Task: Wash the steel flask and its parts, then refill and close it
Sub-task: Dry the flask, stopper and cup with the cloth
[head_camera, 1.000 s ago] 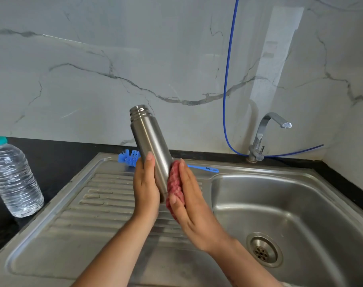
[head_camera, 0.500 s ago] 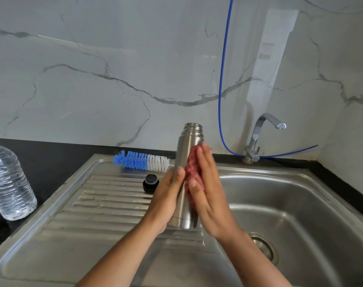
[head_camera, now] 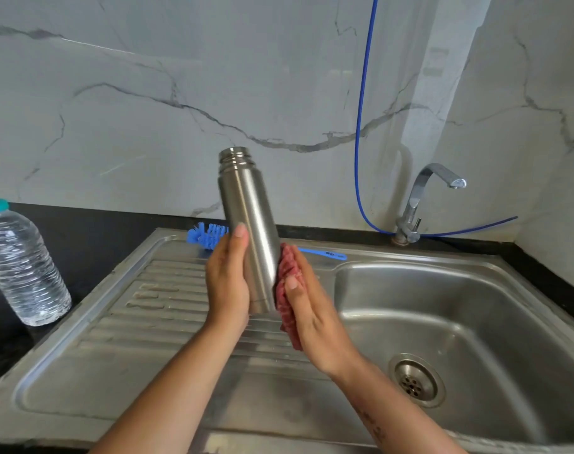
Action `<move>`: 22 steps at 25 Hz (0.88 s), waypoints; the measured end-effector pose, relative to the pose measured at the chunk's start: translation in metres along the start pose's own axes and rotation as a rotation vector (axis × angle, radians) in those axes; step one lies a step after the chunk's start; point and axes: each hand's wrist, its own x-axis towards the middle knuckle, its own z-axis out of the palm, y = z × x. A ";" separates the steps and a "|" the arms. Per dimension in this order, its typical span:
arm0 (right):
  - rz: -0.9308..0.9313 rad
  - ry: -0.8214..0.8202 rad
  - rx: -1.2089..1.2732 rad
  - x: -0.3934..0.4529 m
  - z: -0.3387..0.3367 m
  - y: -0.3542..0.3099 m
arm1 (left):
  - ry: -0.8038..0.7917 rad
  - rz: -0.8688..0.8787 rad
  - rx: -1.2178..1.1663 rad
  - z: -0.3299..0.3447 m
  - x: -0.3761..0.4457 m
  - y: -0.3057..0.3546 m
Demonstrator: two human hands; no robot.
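Observation:
I hold the steel flask [head_camera: 249, 224] in the air over the drainboard, tilted with its open threaded mouth up and to the left. My left hand [head_camera: 226, 283] grips its lower left side, thumb lying along the body. My right hand [head_camera: 308, 309] holds a red scrubber [head_camera: 287, 267] against the flask's lower right side. Behind the hands a blue bottle brush [head_camera: 207, 235] lies along the sink's back rim. No cap is visible.
The steel sink [head_camera: 475, 267] has a ribbed drainboard [head_camera: 154, 309] on the left and a basin with a drain [head_camera: 415, 383] on the right. A tap [head_camera: 423, 191] and a blue hose [head_camera: 361, 126] stand at the back. A plastic water bottle [head_camera: 23, 267] stands on the black counter.
The flask has swung from upright over the basin edge back to a left-leaning tilt. My right hand and the scrubber slid from its upper part to its lower part. A small black cap is now hidden.

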 end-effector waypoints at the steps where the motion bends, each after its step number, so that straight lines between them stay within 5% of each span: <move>1: -0.012 -0.022 -0.037 -0.002 0.000 0.000 | 0.041 -0.008 -0.028 0.000 0.002 0.001; 6: -0.094 -0.047 -0.228 -0.002 -0.008 0.005 | -0.120 -0.199 -0.070 0.007 -0.001 -0.008; 8: -0.142 -0.030 -0.261 -0.001 -0.008 0.003 | -0.247 -0.150 0.034 0.009 -0.005 -0.015; 13: -0.275 0.207 -0.271 0.013 -0.028 -0.009 | -0.453 -0.043 0.228 0.023 -0.032 -0.022; 16: -0.152 0.363 -0.049 0.017 -0.049 -0.011 | -0.585 -0.080 0.238 0.025 -0.041 -0.026; 18: -0.046 0.371 0.123 0.015 -0.045 -0.008 | -0.580 -0.071 0.200 0.024 -0.041 -0.025; 22: 0.026 0.181 0.099 0.006 -0.015 0.001 | -0.313 -0.025 0.082 0.019 -0.029 -0.011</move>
